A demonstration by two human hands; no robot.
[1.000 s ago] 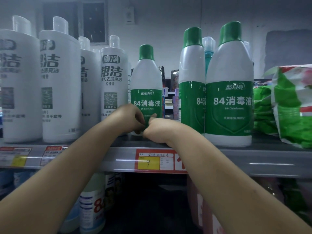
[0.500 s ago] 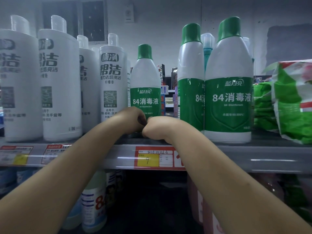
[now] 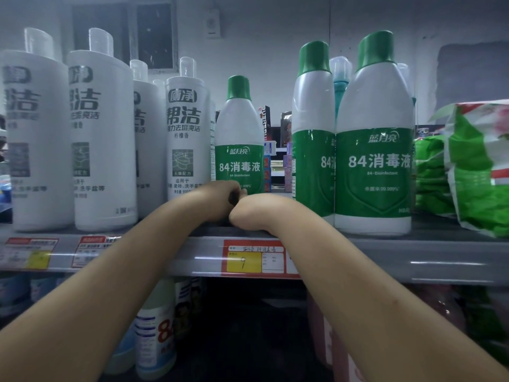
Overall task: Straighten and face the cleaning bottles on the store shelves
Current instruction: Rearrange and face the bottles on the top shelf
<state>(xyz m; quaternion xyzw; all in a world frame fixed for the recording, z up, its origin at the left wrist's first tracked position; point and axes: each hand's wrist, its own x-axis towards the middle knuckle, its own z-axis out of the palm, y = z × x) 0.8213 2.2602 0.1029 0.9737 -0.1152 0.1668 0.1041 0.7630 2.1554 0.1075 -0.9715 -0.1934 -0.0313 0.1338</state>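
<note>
A small white disinfectant bottle (image 3: 239,133) with a green cap and green label stands upright on the grey shelf (image 3: 385,260), label facing me. My left hand (image 3: 217,198) and my right hand (image 3: 254,210) meet knuckle to knuckle at its base and curl round it; the fingertips are hidden. Two larger disinfectant bottles (image 3: 374,150) of the same kind stand to the right. The front one faces me, and the one (image 3: 312,139) behind it is turned partly away. Tall white cleaner bottles (image 3: 102,139) fill the left, with a smaller one (image 3: 187,128) next to the small bottle.
Green and white bags (image 3: 479,166) lie at the right end of the shelf. Price tags, one red and yellow (image 3: 252,259), run along the shelf lip. More bottles (image 3: 155,334) stand on the dark shelf below. A wall is behind.
My two hands have closed in until their knuckles touch in front of the small bottle's base. The bottle stays upright and has hardly shifted.
</note>
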